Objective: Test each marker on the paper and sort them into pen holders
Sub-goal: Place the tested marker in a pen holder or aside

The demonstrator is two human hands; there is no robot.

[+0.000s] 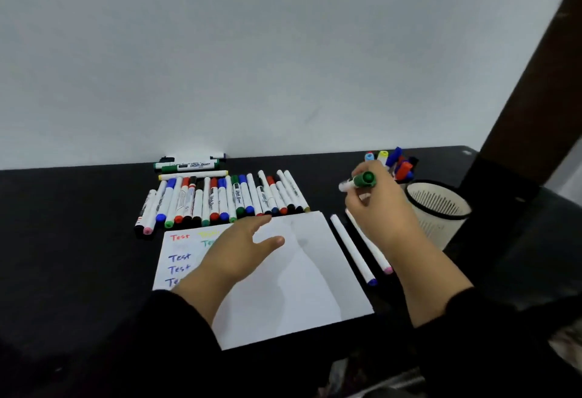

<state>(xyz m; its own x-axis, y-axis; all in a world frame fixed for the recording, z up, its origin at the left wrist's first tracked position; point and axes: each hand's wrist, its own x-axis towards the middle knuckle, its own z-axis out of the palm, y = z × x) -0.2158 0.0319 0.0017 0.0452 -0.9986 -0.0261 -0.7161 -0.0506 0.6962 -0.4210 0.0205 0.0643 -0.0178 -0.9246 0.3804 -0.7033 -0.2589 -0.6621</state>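
Your right hand point(376, 205) held the green marker point(359, 181) at 2 o'clock from the paper point(283, 287), and your left hand point(239, 249) lay open on it.

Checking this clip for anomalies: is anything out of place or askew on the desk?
Two thin markers lie loose beside the paper, outside the row and the holders. Nothing looks spilled or damaged.
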